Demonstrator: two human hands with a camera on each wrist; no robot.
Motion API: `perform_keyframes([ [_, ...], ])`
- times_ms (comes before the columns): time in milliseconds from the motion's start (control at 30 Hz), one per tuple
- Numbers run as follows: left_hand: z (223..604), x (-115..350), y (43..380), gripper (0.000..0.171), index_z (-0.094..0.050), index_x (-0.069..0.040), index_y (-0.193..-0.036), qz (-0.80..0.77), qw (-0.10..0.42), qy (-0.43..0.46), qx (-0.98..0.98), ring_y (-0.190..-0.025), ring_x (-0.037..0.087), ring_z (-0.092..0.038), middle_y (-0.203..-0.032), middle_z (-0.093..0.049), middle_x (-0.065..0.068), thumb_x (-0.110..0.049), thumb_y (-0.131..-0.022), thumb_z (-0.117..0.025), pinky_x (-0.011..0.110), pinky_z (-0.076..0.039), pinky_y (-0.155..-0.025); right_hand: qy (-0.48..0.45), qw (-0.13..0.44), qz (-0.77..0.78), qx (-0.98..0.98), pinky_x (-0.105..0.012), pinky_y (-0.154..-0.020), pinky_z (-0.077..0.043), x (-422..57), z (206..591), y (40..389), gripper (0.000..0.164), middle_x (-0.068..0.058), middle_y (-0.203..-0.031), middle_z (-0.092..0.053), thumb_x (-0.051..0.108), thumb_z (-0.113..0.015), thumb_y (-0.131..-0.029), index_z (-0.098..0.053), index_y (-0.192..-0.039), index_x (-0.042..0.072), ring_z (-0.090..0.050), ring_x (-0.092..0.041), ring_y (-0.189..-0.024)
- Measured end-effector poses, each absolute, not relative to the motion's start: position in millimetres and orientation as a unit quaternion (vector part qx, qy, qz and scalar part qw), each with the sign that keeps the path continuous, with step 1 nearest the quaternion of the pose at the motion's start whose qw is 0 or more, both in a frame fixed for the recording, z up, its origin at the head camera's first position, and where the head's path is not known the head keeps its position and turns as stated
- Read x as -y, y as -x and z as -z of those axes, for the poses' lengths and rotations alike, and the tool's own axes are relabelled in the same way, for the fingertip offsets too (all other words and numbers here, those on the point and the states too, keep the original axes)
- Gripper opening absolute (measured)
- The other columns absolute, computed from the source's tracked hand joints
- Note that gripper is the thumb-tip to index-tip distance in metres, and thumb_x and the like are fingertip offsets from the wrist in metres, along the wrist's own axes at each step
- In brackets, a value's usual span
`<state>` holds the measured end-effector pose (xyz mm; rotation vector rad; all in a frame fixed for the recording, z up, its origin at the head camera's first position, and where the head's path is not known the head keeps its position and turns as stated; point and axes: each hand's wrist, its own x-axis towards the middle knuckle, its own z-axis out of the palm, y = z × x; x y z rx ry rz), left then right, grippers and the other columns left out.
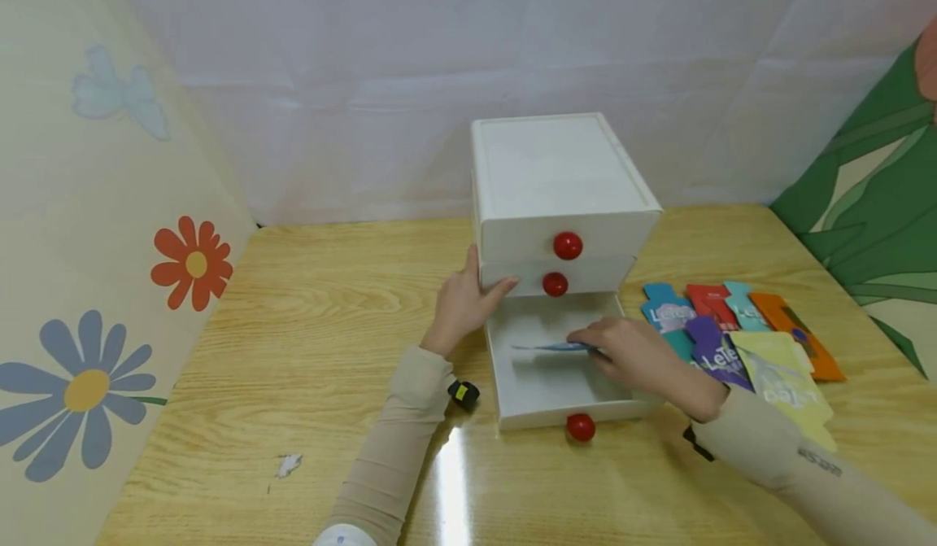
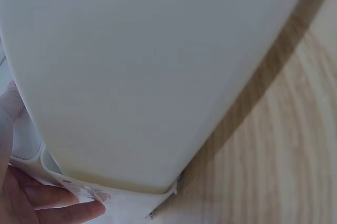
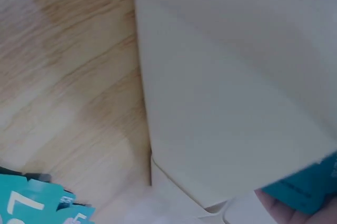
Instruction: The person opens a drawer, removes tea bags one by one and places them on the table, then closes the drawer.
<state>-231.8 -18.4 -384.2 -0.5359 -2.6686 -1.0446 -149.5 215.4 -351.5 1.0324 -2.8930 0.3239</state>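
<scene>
A small white drawer cabinet (image 1: 560,168) with red knobs stands on the table, its bottom drawer (image 1: 538,412) pulled out. My left hand (image 1: 463,300) steadies the cabinet's left side, thumb across the front of the middle drawer (image 1: 512,273). Its fingers (image 2: 68,213) lie fairly straight along the side in the left wrist view. Above the open drawer, my right hand (image 1: 635,355) pinches a flat teal packet (image 3: 303,188), seen nearly edge-on in the head view. The drawer wall hides much of that hand in the right wrist view.
Right of the drawer lies a spread of flat printed packets: a blue one (image 1: 662,306), a purple one (image 1: 721,359), a yellow one (image 1: 786,387) and an orange one (image 1: 823,355) among them. A white cloth (image 1: 351,123) hangs behind the wooden table (image 1: 329,326); flower-painted panels flank it.
</scene>
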Motion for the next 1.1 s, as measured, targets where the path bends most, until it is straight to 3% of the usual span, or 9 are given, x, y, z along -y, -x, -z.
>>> perform_keyframes([
  [467,383.8,18.2,230.7,0.070,-0.034,0.000,-0.130,0.356,0.111,0.174,0.911,-0.062,0.024,-0.058,-0.072,-0.059,0.013,-0.047,-0.085,-0.058,0.031,-0.046,-0.052,-0.339,0.091,-0.100,0.931,-0.031,-0.054,-0.050,-222.2,332.0,132.2,0.026,-0.005,-0.082,-0.068,0.002,-0.074,-0.068,-0.071,-0.093,0.008,-0.062,-0.020,-0.070],
  [867,382.8,17.2,230.1,0.069,-0.035,0.002,-0.129,0.358,0.115,0.176,0.910,-0.061,0.025,-0.059,-0.070,-0.058,0.014,-0.045,-0.085,-0.060,0.033,-0.047,-0.052,-0.316,0.111,-0.123,0.934,-0.022,-0.048,-0.044,-232.7,323.2,124.0,0.026,-0.004,-0.080,-0.068,0.004,-0.074,-0.068,-0.071,-0.094,0.007,-0.059,-0.015,-0.063],
  [1100,382.2,17.1,230.3,0.069,-0.034,0.001,-0.130,0.359,0.119,0.179,0.908,-0.060,0.024,-0.058,-0.070,-0.059,0.013,-0.045,-0.084,-0.060,0.032,-0.047,-0.053,-0.303,0.132,-0.124,0.936,-0.023,-0.045,-0.041,-240.2,318.4,119.8,0.027,-0.004,-0.078,-0.068,0.004,-0.075,-0.065,-0.071,-0.092,0.007,-0.059,-0.017,-0.062],
])
